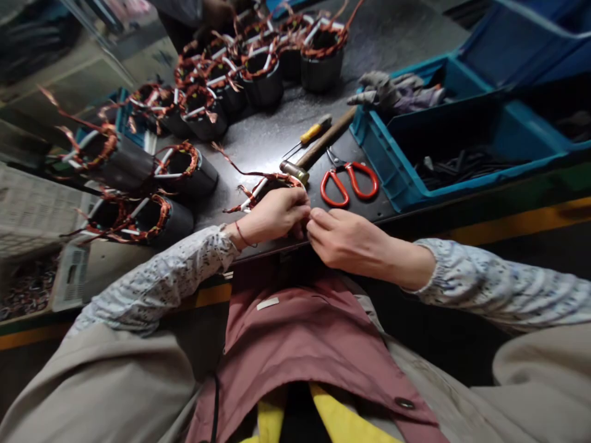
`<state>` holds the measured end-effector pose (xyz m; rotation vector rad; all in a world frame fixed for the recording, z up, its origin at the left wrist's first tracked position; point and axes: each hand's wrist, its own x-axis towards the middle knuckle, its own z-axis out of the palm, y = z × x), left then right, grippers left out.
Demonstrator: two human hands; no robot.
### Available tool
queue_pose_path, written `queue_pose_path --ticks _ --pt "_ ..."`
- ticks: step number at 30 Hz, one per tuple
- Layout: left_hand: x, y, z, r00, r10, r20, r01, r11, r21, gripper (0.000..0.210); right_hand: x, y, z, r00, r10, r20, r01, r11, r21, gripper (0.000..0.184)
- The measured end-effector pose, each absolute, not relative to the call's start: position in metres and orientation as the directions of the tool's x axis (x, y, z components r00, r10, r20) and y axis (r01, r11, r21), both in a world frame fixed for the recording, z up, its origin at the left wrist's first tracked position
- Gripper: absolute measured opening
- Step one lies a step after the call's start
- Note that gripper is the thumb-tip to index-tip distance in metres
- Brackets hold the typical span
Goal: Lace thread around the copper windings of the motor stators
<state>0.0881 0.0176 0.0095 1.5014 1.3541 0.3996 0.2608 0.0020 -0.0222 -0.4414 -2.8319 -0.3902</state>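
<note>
- The left hand (281,215) lies over the near side of a copper-wound part (264,187), fingers curled inward; whether it grips anything is hidden, so I cannot tell.
- The right hand (348,240) meets it just beside that part, thumb and forefinger brought close together; I cannot tell what, if anything, sits between them.
- The copper-wound part is at the near edge of the dark table (258,132), partly covered by the left hand; white tubes and frayed wire ends stick out to its left.
- Just behind it lies a hammer (330,136), its head near the winding and its wooden handle slanting away to the right; a yellow-handled tool (311,133) lies beside the handle.
- Red-handled scissors (352,178) rest beyond the right hand, between the hammer and a blue bin (392,163); black pieces (462,167) lie in the bin, and grey gloves (392,89) drape over its far side.
- More wound cylinders (133,160) stand to the left and farther back; another person's hand (217,12) shows blurred behind them.
</note>
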Motion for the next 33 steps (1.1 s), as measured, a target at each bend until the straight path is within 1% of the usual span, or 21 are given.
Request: queue_pose_path --ticks 1,3,6,7,9,11,12,13,15,18,21,22,24,26,27,28,29,30,31,32,33 --pt "0.086 0.015 0.009 0.3 0.884 -0.357 0.517 0.164 0.84 0.024 0.262 0.003 -0.023 -0.908 0.293 0.301 0.367 0.901 0.232 0.029" --pt "0.081 0.007 0.009 0.276 0.907 -0.318 0.487 0.154 0.86 0.021 0.262 0.004 -0.03 -0.84 0.395 0.372 0.487 0.851 0.198 0.03" --pt "0.073 -0.012 0.003 0.256 0.947 -0.192 0.521 0.032 0.853 0.014 0.255 0.001 -0.049 -0.69 0.479 0.542 0.598 0.8 0.055 0.03" --pt "0.07 -0.018 0.0 0.256 0.959 -0.125 0.552 -0.039 0.833 0.012 0.251 0.0 -0.056 -0.635 0.498 0.591 0.607 0.794 -0.017 0.03" --pt "0.066 -0.028 -0.006 0.269 0.963 0.009 0.618 -0.179 0.766 0.012 0.241 0.0 -0.07 -0.523 0.565 0.638 0.58 0.785 -0.22 0.03" --pt "0.063 -0.032 -0.01 0.309 0.948 0.081 0.66 -0.275 0.699 0.011 0.232 0.003 -0.08 -0.459 0.616 0.64 0.465 0.78 -0.418 0.031" --pt "0.061 -0.031 -0.011 0.336 0.937 0.096 0.667 -0.308 0.679 0.011 0.23 0.007 -0.083 -0.457 0.614 0.643 0.388 0.788 -0.477 0.031" --pt "0.06 -0.029 -0.012 0.364 0.926 0.104 0.667 -0.337 0.665 0.011 0.228 0.011 -0.084 -0.473 0.593 0.651 0.318 0.804 -0.501 0.03" --pt "0.057 -0.025 -0.011 0.408 0.903 0.133 0.662 -0.393 0.638 0.01 0.228 0.019 -0.084 -0.519 0.526 0.674 0.24 0.846 -0.476 0.025" --pt "0.053 -0.023 -0.013 0.436 0.872 0.221 0.683 -0.481 0.55 0.01 0.229 0.025 -0.081 -0.521 0.489 0.699 0.254 0.871 -0.42 0.021" --pt "0.047 -0.032 -0.023 0.393 0.843 0.368 0.728 -0.529 0.436 0.007 0.23 0.015 -0.079 -0.444 0.506 0.74 0.282 0.862 -0.421 0.021" --pt "0.046 -0.036 -0.027 0.364 0.823 0.436 0.753 -0.535 0.382 0.008 0.231 0.009 -0.078 -0.418 0.51 0.752 0.292 0.859 -0.421 0.02" --pt "0.045 -0.043 -0.037 0.324 0.766 0.555 0.827 -0.514 0.227 0.02 0.234 -0.006 -0.075 -0.387 0.495 0.778 0.295 0.866 -0.404 0.019" --pt "0.048 -0.047 -0.046 0.343 0.718 0.606 0.884 -0.465 0.05 0.025 0.241 -0.02 -0.07 -0.384 0.471 0.794 0.259 0.88 -0.397 0.018" --pt "0.05 -0.047 -0.05 0.357 0.705 0.612 0.896 -0.444 -0.011 0.022 0.244 -0.024 -0.067 -0.385 0.475 0.791 0.216 0.88 -0.424 0.017" --pt "0.052 -0.046 -0.053 0.365 0.698 0.616 0.901 -0.431 -0.046 0.018 0.245 -0.027 -0.063 -0.391 0.498 0.774 0.147 0.864 -0.481 0.015" --pt "0.054 -0.045 -0.057 0.364 0.69 0.626 0.904 -0.425 -0.058 0.014 0.246 -0.029 -0.059 -0.395 0.544 0.74 0.054 0.818 -0.572 0.014" --pt "0.055 -0.043 -0.06 0.357 0.681 0.639 0.905 -0.422 -0.055 0.011 0.245 -0.029 -0.054 -0.39 0.614 0.686 -0.062 0.726 -0.685 0.013" --pt "0.056 -0.04 -0.063 0.345 0.674 0.654 0.906 -0.422 -0.042 0.009 0.242 -0.029 -0.05 -0.375 0.696 0.613 -0.201 0.584 -0.786 0.013" --pt "0.056 -0.037 -0.066 0.335 0.672 0.66 0.904 -0.427 -0.024 0.008 0.239 -0.03 -0.045 -0.363 0.778 0.513 -0.344 0.4 -0.85 0.013" --pt "0.054 -0.034 -0.069 0.327 0.675 0.662 0.9 -0.436 0.001 0.01 0.234 -0.031 -0.04 -0.36 0.846 0.393 -0.466 0.202 -0.861 0.013"
